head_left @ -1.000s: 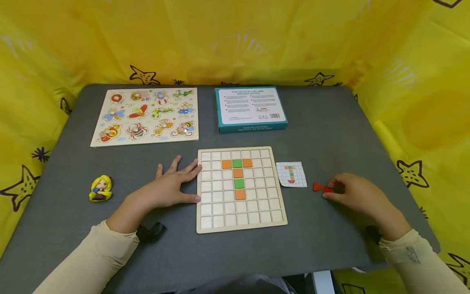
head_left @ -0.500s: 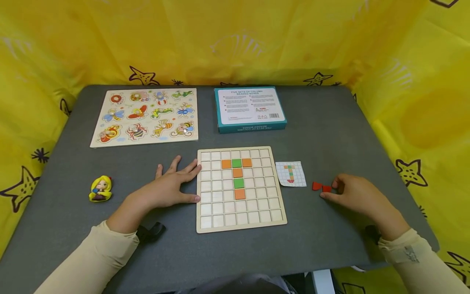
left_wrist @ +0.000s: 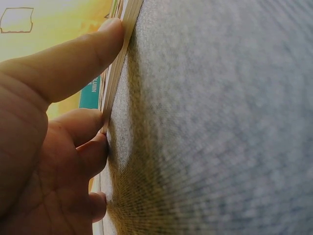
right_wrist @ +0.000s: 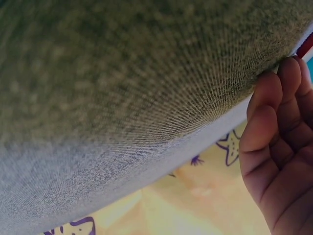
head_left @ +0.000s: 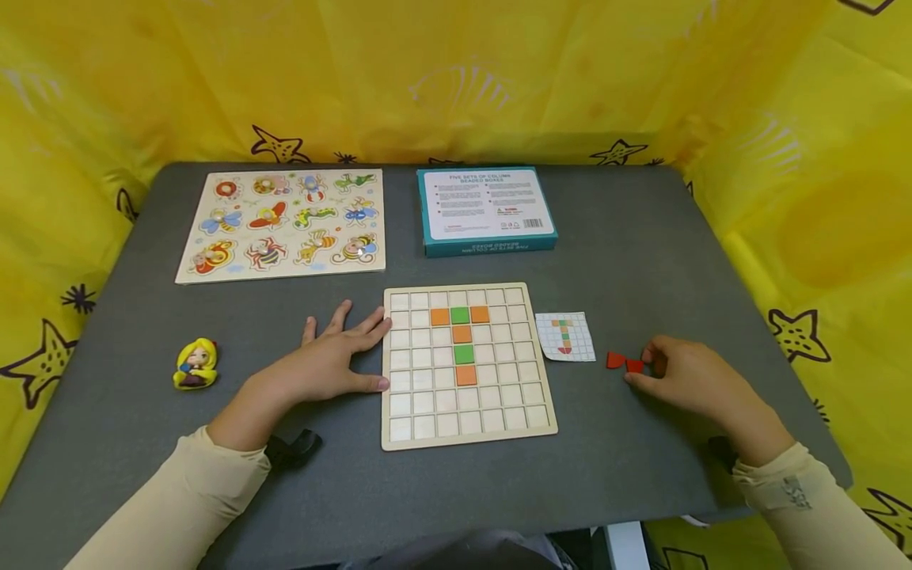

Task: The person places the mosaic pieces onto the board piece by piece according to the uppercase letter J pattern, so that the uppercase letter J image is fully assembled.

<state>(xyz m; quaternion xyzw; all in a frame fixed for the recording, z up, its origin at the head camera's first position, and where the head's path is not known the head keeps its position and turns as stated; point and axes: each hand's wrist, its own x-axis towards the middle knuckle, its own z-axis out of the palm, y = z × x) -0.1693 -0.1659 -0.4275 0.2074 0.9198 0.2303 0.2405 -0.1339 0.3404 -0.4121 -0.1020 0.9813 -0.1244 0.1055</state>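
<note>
In the head view a wooden grid board (head_left: 435, 404) lies mid-table, bearing orange and green square tiles (head_left: 463, 355) in a T shape. My left hand (head_left: 324, 364) is spread at its left side; thumb and fingertips touch the edge, as the left wrist view shows too. Over at the right, two small red pieces lie side by side: a left one (head_left: 615, 361) and a right one (head_left: 634, 366). My right hand (head_left: 687, 376) rests beside them, fingers loosely bent, thumb and index tips right at the right piece with a gap between them.
A small pattern card (head_left: 565, 337) lies between the board and the red pieces. Behind are an insect picture puzzle (head_left: 242, 206) and a teal-edged box (head_left: 488, 206). A yellow-haired figurine (head_left: 195, 364) sits at left. Yellow cloth (head_left: 456, 79) encloses the table.
My right fingertips have drawn back slightly from over the right red piece, which now shows more fully and has shifted slightly. The left hand stays at the board's edge.
</note>
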